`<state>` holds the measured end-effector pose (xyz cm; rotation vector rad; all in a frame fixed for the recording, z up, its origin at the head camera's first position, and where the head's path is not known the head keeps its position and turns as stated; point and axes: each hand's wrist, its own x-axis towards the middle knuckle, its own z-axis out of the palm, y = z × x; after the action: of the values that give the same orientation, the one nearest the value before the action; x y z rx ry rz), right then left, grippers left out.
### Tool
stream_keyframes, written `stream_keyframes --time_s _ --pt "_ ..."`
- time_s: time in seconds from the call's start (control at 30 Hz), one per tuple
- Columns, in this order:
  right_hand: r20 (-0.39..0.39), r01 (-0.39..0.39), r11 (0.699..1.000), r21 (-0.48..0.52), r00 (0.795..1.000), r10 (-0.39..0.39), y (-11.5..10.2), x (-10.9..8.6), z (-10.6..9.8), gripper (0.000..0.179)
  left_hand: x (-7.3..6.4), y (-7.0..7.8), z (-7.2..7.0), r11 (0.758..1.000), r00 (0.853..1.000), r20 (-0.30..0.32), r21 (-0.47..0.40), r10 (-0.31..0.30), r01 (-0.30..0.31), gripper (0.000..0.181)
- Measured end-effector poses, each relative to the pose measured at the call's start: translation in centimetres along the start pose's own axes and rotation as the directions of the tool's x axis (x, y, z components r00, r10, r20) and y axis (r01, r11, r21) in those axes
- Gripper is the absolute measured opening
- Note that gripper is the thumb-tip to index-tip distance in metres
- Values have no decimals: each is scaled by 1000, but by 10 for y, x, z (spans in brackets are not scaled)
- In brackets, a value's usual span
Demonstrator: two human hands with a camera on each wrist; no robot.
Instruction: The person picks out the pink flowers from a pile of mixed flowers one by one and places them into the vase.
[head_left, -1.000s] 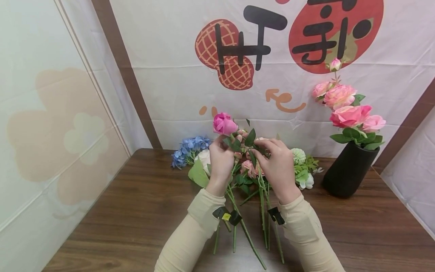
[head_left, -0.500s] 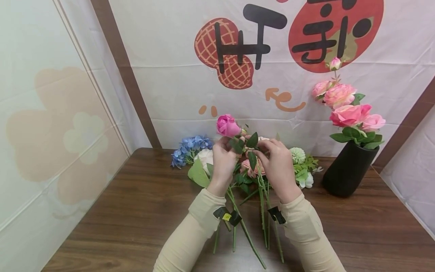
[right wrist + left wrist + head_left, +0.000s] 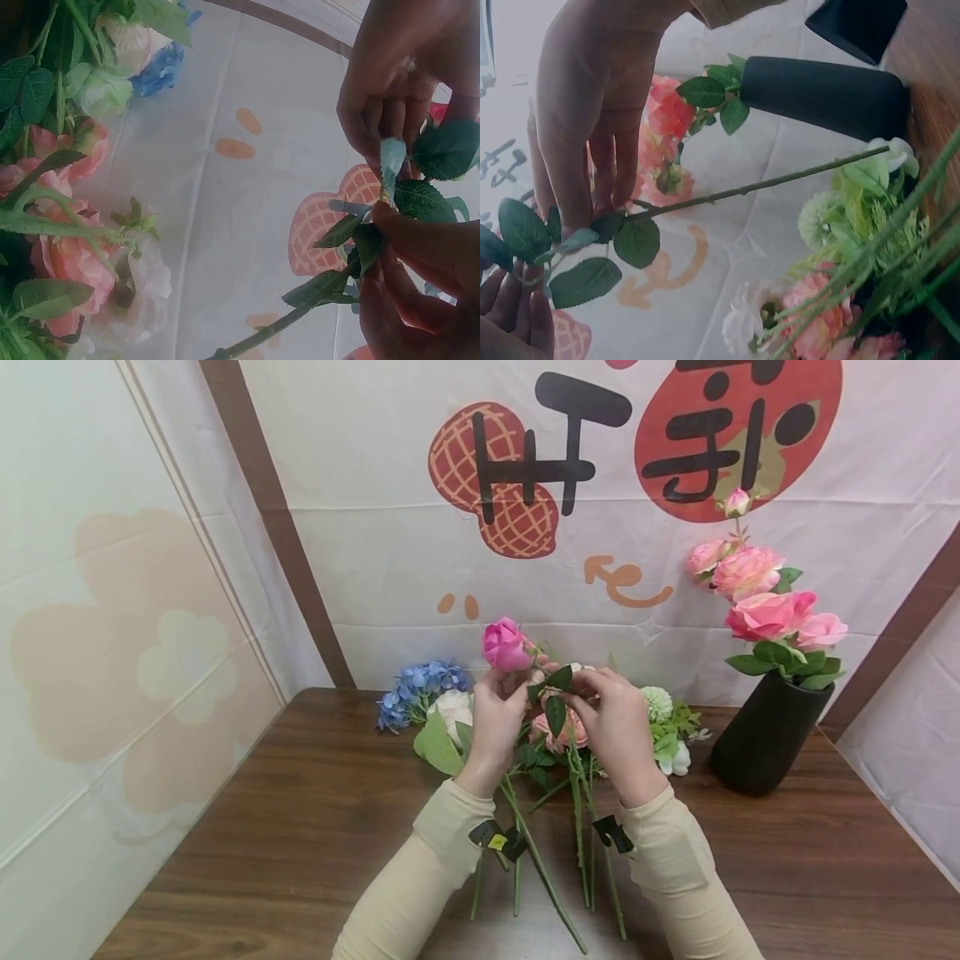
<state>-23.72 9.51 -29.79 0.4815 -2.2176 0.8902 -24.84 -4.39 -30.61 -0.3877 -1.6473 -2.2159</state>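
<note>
A magenta-pink rose [image 3: 505, 645] is up in front of me, above the flowers lying on the table. My left hand [image 3: 491, 727] pinches its stem just below the bloom. Close beside it, my right hand [image 3: 618, 727] pinches the same stem lower down, among dark green leaves [image 3: 556, 714]. Seen from the left wrist, the bare lower stem [image 3: 765, 182] slants away past my right hand [image 3: 604, 97]. In the right wrist view, thumb and fingertips of my right hand [image 3: 427, 277] grip the stem at the leaves.
Blue hydrangea [image 3: 423, 689], a white bloom [image 3: 453, 708], peach flowers [image 3: 558, 731] and a green pompon flower [image 3: 657, 703] lie at the table's back. Several green stems [image 3: 551, 885] point toward me. A black vase [image 3: 772, 735] with pink flowers [image 3: 772, 614] stands at right, before a printed cloth.
My left hand and the rose bloom have shifted slightly right and down, closer to the right hand. The leaves have turned a little; the right hand has stayed nearly still.
</note>
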Motion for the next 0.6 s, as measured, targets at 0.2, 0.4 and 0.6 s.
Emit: stream_keyframes --time_s 0.2,0.4,0.6 --pt "-19 -13 1000 25 1000 13 0 1 -2 13 1 -1 -15 988 998 -61 153 -8 17 30" --pt "-71 -3 1000 8 997 4 5 5 -8 15 4 -7 -37 965 995 -81 261 54 -31 18" --pt "-117 10 997 -83 993 -19 9 13 -19 13 7 -8 -59 946 988 -132 324 76 -29 18"
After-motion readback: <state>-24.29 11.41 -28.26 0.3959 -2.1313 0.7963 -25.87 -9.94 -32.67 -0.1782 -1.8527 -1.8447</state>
